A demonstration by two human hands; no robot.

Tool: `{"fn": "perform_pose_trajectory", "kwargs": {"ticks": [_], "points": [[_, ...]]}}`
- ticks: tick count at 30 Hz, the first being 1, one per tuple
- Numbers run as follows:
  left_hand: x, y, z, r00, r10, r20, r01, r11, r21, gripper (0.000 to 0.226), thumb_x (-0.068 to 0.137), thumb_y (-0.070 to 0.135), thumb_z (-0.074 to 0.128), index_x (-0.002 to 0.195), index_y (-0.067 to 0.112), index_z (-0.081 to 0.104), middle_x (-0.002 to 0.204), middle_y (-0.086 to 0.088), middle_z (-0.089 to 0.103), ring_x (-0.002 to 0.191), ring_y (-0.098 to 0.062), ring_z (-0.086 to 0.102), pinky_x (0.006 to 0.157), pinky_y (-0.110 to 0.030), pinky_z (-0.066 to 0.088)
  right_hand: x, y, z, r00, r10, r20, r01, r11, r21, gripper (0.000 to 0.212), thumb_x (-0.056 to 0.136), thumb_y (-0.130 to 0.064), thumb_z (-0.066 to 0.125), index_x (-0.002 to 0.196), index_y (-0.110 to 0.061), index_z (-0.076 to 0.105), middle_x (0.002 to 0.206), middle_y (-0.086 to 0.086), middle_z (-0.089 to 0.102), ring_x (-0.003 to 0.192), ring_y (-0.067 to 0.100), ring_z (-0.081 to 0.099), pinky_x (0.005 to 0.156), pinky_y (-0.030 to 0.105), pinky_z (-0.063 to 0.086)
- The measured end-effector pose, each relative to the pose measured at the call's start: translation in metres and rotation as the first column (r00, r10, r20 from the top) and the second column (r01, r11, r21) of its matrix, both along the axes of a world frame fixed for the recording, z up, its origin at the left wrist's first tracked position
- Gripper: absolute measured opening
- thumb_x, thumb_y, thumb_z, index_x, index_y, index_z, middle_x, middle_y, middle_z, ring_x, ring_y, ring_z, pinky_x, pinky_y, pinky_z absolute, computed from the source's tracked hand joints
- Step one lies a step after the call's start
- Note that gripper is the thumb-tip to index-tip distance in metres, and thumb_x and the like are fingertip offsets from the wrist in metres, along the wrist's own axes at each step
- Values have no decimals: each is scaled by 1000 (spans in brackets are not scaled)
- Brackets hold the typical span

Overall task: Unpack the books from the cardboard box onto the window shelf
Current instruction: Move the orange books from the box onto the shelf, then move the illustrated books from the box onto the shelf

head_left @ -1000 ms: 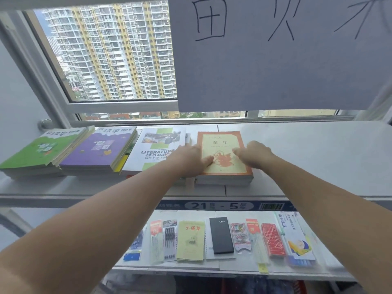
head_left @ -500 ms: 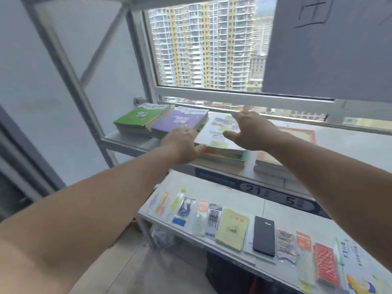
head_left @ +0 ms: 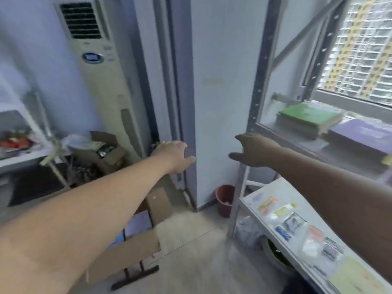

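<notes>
The view is blurred and faces the room's left corner. My left hand (head_left: 172,155) and my right hand (head_left: 253,150) hang in the air in front of a grey wall, both empty with relaxed fingers. The open cardboard box (head_left: 135,247) stands on the floor below my left forearm, and a purple book cover (head_left: 137,224) shows inside it. At the far right, on the window shelf (head_left: 301,143), lie a green-covered stack of books (head_left: 307,117) and a purple-covered book (head_left: 362,135).
A tall standing air conditioner (head_left: 101,81) fills the corner, with a brown box of clutter (head_left: 101,151) at its foot. A red bucket (head_left: 224,200) sits on the floor by the shelf post. A lower shelf (head_left: 250,200) carries several small packets.
My head has swung left from the window shelf toward the floor and the box. Both hands have left the books on the shelf and now hang in the air with nothing in them.
</notes>
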State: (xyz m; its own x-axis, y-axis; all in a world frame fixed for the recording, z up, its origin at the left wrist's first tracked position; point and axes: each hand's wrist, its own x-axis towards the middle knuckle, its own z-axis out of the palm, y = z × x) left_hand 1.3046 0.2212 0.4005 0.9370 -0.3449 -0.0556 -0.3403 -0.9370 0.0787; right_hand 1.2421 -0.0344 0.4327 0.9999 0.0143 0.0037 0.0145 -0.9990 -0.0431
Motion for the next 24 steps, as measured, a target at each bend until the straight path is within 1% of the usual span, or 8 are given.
{"fn": "perform_pose_trajectory", "kwargs": {"ticks": [6,10,15,18,21,22,23,24], "points": [[33,200,-45,955,277,-102,-277,961,14,74,98,66,46,156,19,44,162,-11,45,145,-35,45,113,-46,41,87,149,-64,979,117,-164,-101,989,106,79,99,-61,56,160,-14,38,165,7,43,150,29,42,117,39,35],[36,299,-94,857,450,-250,-466,885,-4,74,99,65,49,157,18,43,163,-11,43,145,-34,46,111,-44,44,133,231,-117,922,187,-339,-147,979,139,72,99,-57,58,154,-12,45,155,12,54,138,34,53,109,40,43],[28,378,-166,700,571,-429,-622,782,25,66,99,59,55,145,13,55,150,-14,58,131,-33,59,99,-40,51,177,307,-191,819,271,-505,-204,962,183,70,101,-56,56,156,-15,44,159,11,50,142,32,49,110,38,41],[39,408,-207,599,615,-513,-705,709,27,72,99,60,54,153,13,47,159,-10,50,139,-30,53,103,-37,46,204,334,-237,762,288,-580,-196,956,217,72,100,-57,58,158,-16,42,160,9,48,142,30,49,111,37,42],[66,426,-249,530,619,-580,-737,674,45,72,100,58,54,156,13,44,158,-8,50,139,-28,52,103,-35,44,236,356,-288,702,308,-642,-171,948,267,61,101,-47,61,153,-17,48,155,8,53,134,30,55,99,35,45],[76,428,-262,501,611,-613,-753,657,40,66,100,55,55,151,14,49,151,-6,56,134,-27,55,98,-33,44,248,361,-307,683,317,-659,-147,942,301,55,102,-42,62,150,-18,53,149,8,58,127,30,59,93,33,45],[86,427,-274,464,605,-647,-774,632,37,52,100,52,56,138,17,60,132,-4,63,120,-25,59,89,-31,43,260,365,-326,660,316,-681,-105,937,333,48,101,-38,63,144,-19,57,139,8,63,117,28,61,87,32,45],[96,426,-288,436,599,-671,-793,609,28,29,100,48,58,113,23,67,106,0,62,103,-22,56,78,-30,41,271,368,-345,644,303,-702,-48,932,359,37,101,-36,64,134,-20,63,125,5,67,104,25,63,81,31,46]]}}
